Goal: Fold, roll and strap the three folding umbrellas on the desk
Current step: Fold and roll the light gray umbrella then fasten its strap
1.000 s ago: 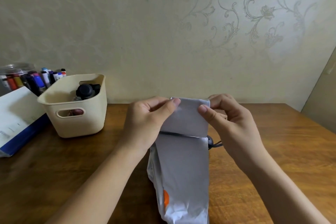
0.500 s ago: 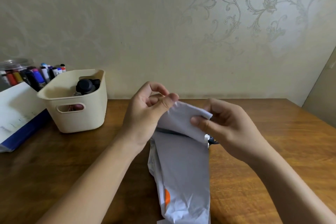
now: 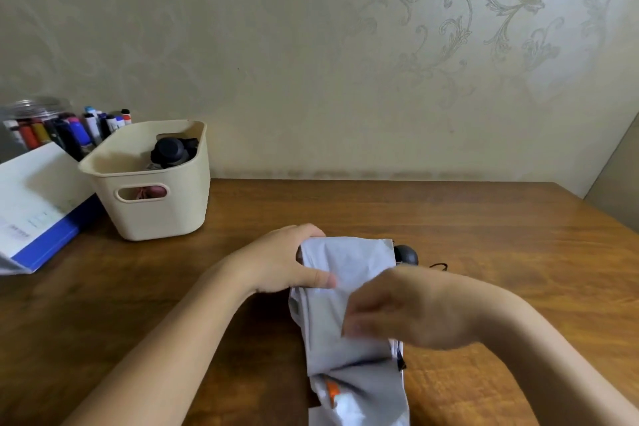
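Fabric of the pale grey umbrella (image 3: 345, 266) lay lengthwise on the wooden desk (image 3: 484, 218), pointing away from the person. Its black knob (image 3: 406, 254) poked out at the far end, with a thin black cord (image 3: 438, 266) just beyond. Laid flat like that, the cloth could be smoothed into even pleats before any rolling, which I judged to be the step in hand.

The left hand (image 3: 283, 263) gripped the far left edge of the canopy. Its thumb (image 3: 320, 278) lay across the top of the cloth and the other fingers curled under and out of sight, most likely pinning that end so the fabric would not slide. The right hand (image 3: 408, 308) hovered low over the middle of the canopy. Its fingers (image 3: 356, 322) were loosely bent and reached toward the left, but motion blur hid them; they seemed to brush the cloth, and I could not tell whether they pinched a fold or merely pressed it.

A cream basket (image 3: 152, 214) stood well apart at the far left, holding a dark round-topped object (image 3: 169, 150), possibly another umbrella.
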